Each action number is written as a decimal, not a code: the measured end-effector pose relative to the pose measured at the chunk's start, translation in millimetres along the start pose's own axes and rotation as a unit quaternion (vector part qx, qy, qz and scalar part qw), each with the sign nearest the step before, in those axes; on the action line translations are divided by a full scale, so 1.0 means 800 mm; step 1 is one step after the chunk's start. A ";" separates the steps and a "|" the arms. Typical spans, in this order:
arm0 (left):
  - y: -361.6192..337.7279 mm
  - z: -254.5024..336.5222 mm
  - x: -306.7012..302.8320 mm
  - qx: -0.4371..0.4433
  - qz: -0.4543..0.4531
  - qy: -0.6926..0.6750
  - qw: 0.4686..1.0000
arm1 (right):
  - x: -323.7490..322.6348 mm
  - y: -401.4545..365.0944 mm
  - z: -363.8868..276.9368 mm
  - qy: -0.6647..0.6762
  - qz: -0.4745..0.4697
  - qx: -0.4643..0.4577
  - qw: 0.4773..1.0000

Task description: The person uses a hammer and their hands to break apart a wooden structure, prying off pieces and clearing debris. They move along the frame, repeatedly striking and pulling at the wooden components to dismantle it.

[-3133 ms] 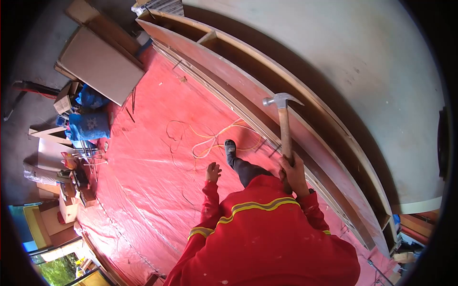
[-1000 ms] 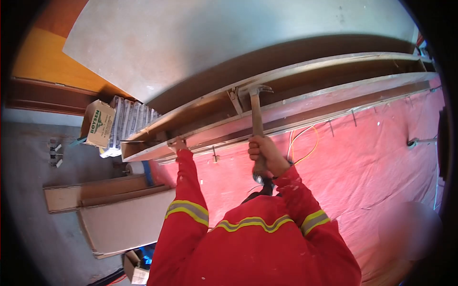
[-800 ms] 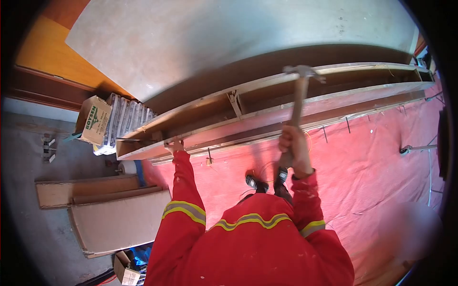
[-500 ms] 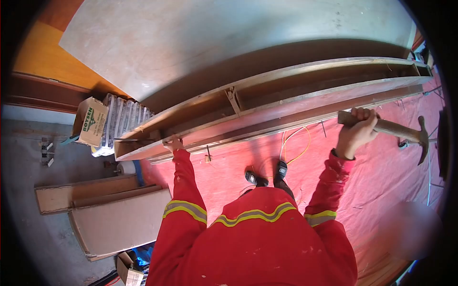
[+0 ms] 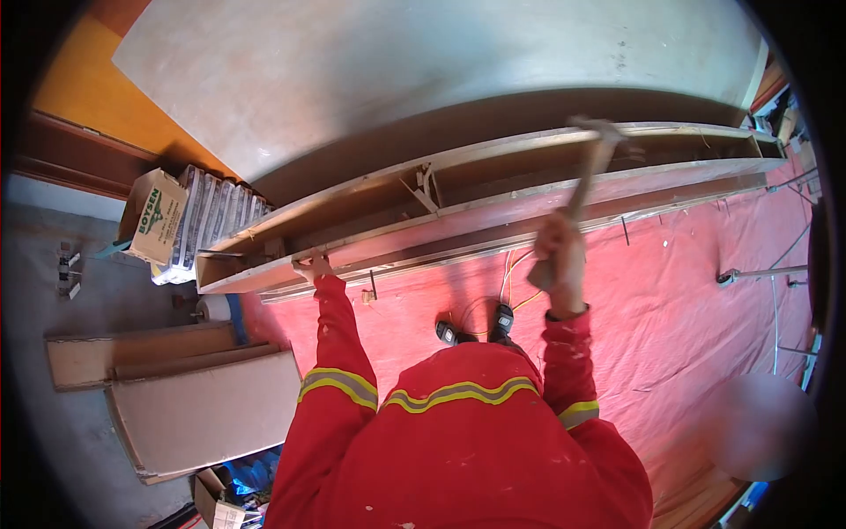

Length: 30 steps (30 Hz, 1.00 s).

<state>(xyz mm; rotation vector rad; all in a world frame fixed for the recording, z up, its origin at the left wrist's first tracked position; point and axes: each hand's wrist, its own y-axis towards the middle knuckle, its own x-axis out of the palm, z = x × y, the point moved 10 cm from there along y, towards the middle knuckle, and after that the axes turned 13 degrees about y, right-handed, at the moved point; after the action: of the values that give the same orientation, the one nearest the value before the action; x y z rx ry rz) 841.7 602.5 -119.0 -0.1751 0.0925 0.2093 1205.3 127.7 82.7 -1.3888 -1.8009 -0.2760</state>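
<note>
A claw hammer [image 5: 586, 176] is in my right hand [image 5: 562, 256], gripped near the end of its handle. Its head is raised and blurred, overlapping the far side of a long wooden box frame [image 5: 520, 196] in view. My left hand [image 5: 312, 267] is at the near top edge of that frame, toward its left end, with the fingers closed together. What they pinch, if anything, is too small to make out. The frame is a long open trough with a cross divider and a loose-looking slanted wood piece [image 5: 419, 194] near its middle.
A large pale panel [image 5: 423, 79] leans behind the frame. A Boysen carton [image 5: 157, 216] and stacked wrapped packs [image 5: 216, 212] stand at the left end. Cardboard sheets [image 5: 203, 410] lie lower left. Red sheeting [image 5: 670, 291] covers the floor, with a cord [image 5: 507, 286] by my feet.
My right hand has swung the hammer leftward, from out at the right to in front of the frame, its head now pointing up and away. My left hand stays at the frame's edge.
</note>
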 end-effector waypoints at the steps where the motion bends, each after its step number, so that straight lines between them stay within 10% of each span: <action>1: -0.004 0.005 0.001 0.004 0.005 0.009 1.000 | -0.002 -0.002 -0.051 -0.057 0.029 -0.088 0.994; 6: 0.017 -0.016 0.002 0.034 -0.014 0.035 0.999 | 0.004 -0.044 -0.249 -0.014 0.137 -0.468 0.873; 10: 0.013 -0.003 -0.002 0.089 -0.019 0.081 0.993 | -0.028 0.009 -0.132 -0.166 0.048 -0.478 0.861; 12: 0.013 -0.002 -0.001 0.107 -0.007 0.108 0.988 | -0.005 0.010 0.096 -0.175 -0.022 -0.113 0.978; 14: 0.006 0.000 0.004 0.073 -0.009 0.049 0.996 | 0.044 -0.066 0.275 -0.047 -0.053 0.306 0.949; 17: 0.008 -0.006 0.001 0.060 -0.013 0.012 0.998 | 0.104 -0.061 0.247 0.054 -0.030 0.336 0.940; 24: -0.009 0.000 0.002 0.015 -0.037 -0.020 0.999 | 0.075 -0.016 0.075 0.059 -0.029 0.127 0.990; 30: 0.007 -0.023 0.005 0.028 -0.040 -0.015 0.999 | 0.044 -0.052 -0.120 0.053 0.073 -0.301 0.949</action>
<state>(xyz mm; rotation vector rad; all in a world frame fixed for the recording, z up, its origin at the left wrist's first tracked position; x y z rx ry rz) 843.0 605.3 -138.1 -0.1201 0.0605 0.1287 1212.0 77.9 181.2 -1.8718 -1.5744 -0.8571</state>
